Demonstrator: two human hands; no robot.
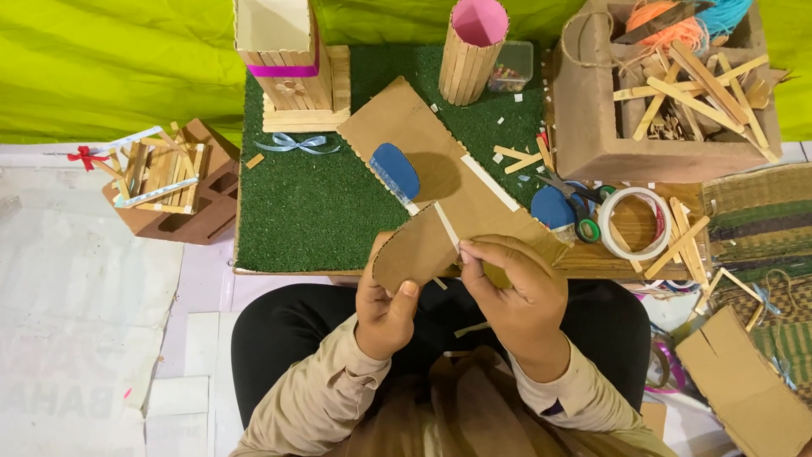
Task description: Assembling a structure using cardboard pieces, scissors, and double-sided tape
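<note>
Packages: brown cardboard box [592, 127], top right, holding wooden sticks; small clear plastic container [512, 68] behind the pink-lined stick cylinder.

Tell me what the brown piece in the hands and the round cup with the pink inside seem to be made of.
Brown piece: likely cardboard, matte and stiff, cut edges visible. Round cup: apparently pale flat wooden sticks standing side by side, pink paper-like lining.

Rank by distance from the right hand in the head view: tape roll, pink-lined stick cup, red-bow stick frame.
From the right hand:
1. Tape roll, just right of it and up.
2. Pink-lined stick cup, at the far edge of the turf.
3. Red-bow stick frame, far left.
</note>
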